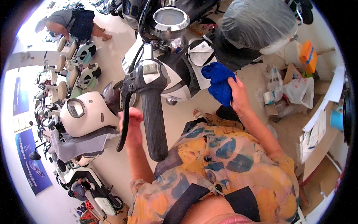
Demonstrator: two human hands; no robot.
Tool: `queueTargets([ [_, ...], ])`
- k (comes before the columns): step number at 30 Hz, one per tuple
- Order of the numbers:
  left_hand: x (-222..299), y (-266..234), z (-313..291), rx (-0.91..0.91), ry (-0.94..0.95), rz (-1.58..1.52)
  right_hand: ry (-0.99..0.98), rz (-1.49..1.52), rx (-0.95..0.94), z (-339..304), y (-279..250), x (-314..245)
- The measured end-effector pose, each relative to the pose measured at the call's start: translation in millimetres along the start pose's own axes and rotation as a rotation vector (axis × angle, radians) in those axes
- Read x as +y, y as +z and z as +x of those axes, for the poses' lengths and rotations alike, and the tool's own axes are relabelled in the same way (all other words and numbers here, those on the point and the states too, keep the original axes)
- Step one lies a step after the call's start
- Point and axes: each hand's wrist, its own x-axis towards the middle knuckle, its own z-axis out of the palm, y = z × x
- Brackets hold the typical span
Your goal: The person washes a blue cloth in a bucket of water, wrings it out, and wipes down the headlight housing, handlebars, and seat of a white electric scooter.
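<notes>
My right hand [239,95] is closed on a bunched blue cloth [220,83], held beside the white front panel [175,85] of a scooter. Close in front of me is that scooter's handlebar, with a black rubber grip [153,125], a black brake lever [124,112] and a grey switch box [150,72]. Below and behind the lever is my left hand [133,125], partly covered by the lever and grip. Its fingers are smeared, and I cannot tell whether it touches anything. A chrome-rimmed round part [171,19] sits beyond the switch box.
A white scooter [87,114] stands at left, with several more parked behind it. Far left, a person [72,22] bends over a scooter. A plastic-covered item [259,24] is at the back right. Plastic bags [300,91] and a desk [320,138] line the right side.
</notes>
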Motion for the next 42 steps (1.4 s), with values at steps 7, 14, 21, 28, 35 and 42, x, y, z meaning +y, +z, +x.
queueTargets([
  [7,58.3,21.7,-59.8,0.119,0.064,0.105,-0.023,0.005,-0.053,74.3,17.0,-33.1],
  [14,63.7,97.9,-131.1,0.681,0.367,0.613,0.105,-0.324,-0.428,141.2,25.3,-61.9],
  [21,82.6,208.4,-81.9,0.579,0.309,1.46,-0.042,-0.412,-0.691,140.6,38.6,-56.8],
  [28,87.0,215.1,-67.1,0.53,0.087,1.761,-1.027,-1.005,-0.985,116.3,95.7,-19.9],
  [35,78.4,213.6,-74.8,0.539,0.134,1.738,-1.369,-1.264,-0.955,142.4,103.6,0.6],
  [42,90.6,205.3,-77.1,0.397,0.13,1.615,-0.804,-1.243,-0.471,205.7,26.6,-5.0],
])
